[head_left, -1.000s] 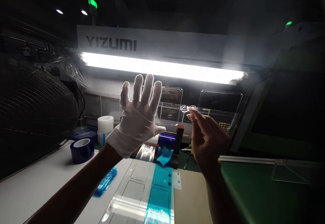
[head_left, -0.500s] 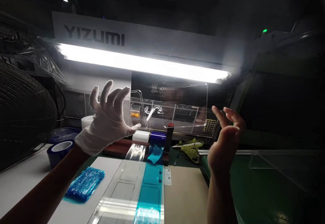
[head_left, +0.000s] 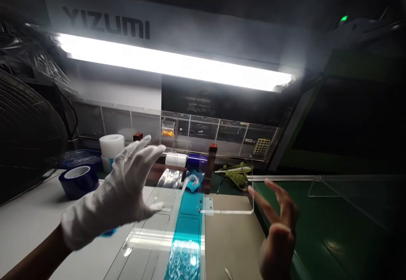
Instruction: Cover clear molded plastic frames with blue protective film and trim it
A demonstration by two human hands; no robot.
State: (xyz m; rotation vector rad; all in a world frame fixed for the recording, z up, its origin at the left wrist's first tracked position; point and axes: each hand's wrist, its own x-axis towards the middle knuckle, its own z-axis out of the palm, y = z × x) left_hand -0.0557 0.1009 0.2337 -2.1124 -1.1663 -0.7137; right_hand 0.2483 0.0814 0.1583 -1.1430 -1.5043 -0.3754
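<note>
My left hand (head_left: 123,187), in a white glove, grips the left side of a clear moulded plastic piece (head_left: 226,212) between thumb and fingers. The piece has two thin see-through panels joined by a curved white-looking stem (head_left: 189,181); much of its outline is faint. My bare right hand (head_left: 279,225) is at the right panel's edge, fingers apart. One fingertip overlaps that edge, and whether it touches I cannot tell. Beneath the piece, a strip of blue film (head_left: 187,229) runs along the worktop beside clear film with panel outlines.
A dark blue tape roll (head_left: 79,182) and white rolls (head_left: 111,146) stand at left. Behind are a mounted white roll (head_left: 176,160), a blue film roll (head_left: 197,160) and a yellow-green dotted cloth item (head_left: 236,175). Cardboard (head_left: 231,237) lies at right. A tube lamp (head_left: 174,62) hangs above.
Both hands and the clear piece have come down from near the lamp to above the worktop. My right hand is closer to the right panel. The view has tilted downward.
</note>
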